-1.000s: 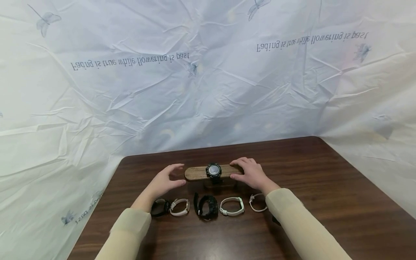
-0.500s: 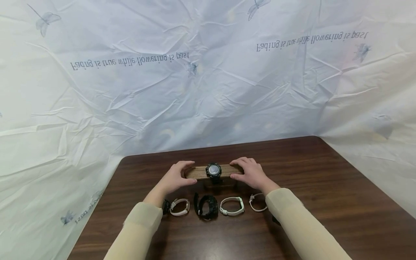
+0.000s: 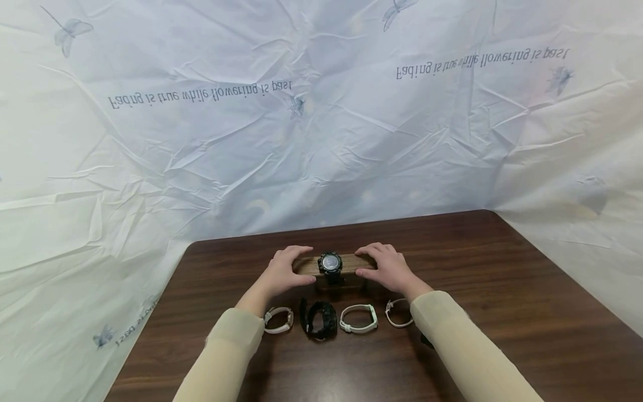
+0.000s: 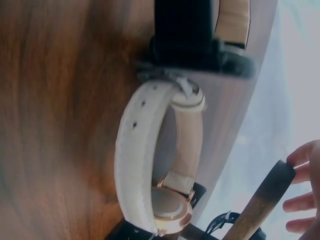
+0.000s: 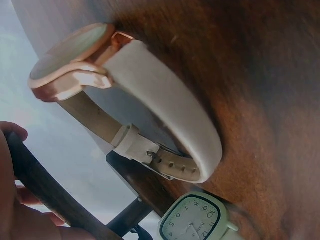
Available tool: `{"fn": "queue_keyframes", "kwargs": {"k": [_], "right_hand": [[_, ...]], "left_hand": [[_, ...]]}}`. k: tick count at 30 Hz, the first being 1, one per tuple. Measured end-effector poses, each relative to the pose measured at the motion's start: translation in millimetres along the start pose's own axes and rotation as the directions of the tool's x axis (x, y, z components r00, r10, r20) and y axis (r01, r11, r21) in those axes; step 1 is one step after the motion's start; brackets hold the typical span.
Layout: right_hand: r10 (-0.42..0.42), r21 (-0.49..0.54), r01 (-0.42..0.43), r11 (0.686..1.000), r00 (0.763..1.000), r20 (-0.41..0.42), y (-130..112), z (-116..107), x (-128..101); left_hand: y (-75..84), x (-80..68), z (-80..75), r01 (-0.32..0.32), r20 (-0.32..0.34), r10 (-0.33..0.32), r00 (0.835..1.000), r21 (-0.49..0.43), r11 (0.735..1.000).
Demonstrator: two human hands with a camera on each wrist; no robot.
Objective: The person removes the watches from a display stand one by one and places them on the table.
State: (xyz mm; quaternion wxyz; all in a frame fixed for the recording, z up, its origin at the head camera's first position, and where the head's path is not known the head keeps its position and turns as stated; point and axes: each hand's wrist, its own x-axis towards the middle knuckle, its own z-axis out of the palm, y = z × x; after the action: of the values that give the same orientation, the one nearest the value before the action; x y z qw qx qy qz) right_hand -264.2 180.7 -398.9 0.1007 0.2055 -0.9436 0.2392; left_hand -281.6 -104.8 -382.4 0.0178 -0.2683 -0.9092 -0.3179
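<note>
A person's left hand (image 3: pixel 283 273) and right hand (image 3: pixel 387 268) grip opposite ends of a wooden watch stand (image 3: pixel 351 262), fingers curled over its bar. A black watch (image 3: pixel 330 263) sits on the bar between the two hands.

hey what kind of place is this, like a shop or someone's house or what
Probably a makeshift recording or demo setup, not a shop. A crinkled printed sheet hangs as a backdrop behind a dark wooden table. Watches lie in a row before a wooden stand that both hands hold.

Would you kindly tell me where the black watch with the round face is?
In the head view, the black watch sits mid-bar on the wooden stand, between both hands.
</note>
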Motion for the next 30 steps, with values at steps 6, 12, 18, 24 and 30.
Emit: {"fn": "queue_keyframes", "kwargs": {"k": [6, 12, 18, 24, 30], "right_hand": [[0.003, -0.003, -0.003, 1.0, 1.0, 0.002, 0, 0, 0], [0.007, -0.006, -0.007, 1.0, 1.0, 0.004, -1, 1, 1], [0.011, -0.01, -0.011, 1.0, 1.0, 0.0, -1, 1, 1], [0.012, -0.015, -0.012, 1.0, 1.0, -0.002, -1, 1, 1], [0.019, -0.02, -0.019, 1.0, 1.0, -0.004, -1, 1, 1]], "left_hand": [[6.8, 5.1, 7.8, 0.011, 0.009, -0.011, 1.0, 0.052, 0.999], [12.0, 8.5, 12.9, 0.031, -0.006, -0.031, 1.0, 0.06, 0.998], [16.8, 11.4, 16.7, 0.034, -0.024, -0.031, 0.999, 0.102, 0.994], [18.6, 12.8, 20.8, 0.031, -0.038, -0.027, 0.999, 0.127, 0.991], [18.3, 15.5, 25.6, 0.021, -0.061, -0.013, 0.998, 0.135, 0.991]]}}
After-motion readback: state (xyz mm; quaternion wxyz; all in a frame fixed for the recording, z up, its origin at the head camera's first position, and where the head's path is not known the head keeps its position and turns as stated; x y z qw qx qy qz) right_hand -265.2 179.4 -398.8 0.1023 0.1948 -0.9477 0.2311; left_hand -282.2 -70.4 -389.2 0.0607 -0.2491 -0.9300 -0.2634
